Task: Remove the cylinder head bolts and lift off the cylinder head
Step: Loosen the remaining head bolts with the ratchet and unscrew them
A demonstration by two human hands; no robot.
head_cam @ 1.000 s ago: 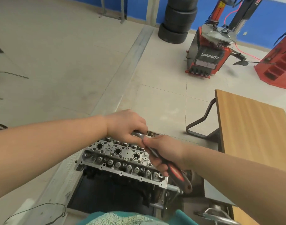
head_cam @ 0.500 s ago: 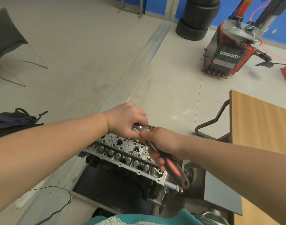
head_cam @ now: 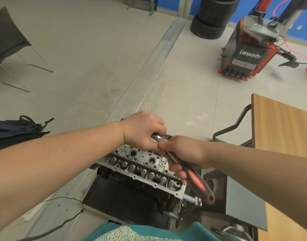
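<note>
the cylinder head [head_cam: 140, 165] is seen directly beneath both hands, mounted on the engine. the ratchet wrench [head_cam: 187, 169] is gripped along its shaft by the right hand [head_cam: 182, 153], the red and black handle protruding below the fingers. the wrench's metal head is covered and gripped by the left hand [head_cam: 142, 131]. a wooden table [head_cam: 285, 129] stands beyond the right forearm.
</note>
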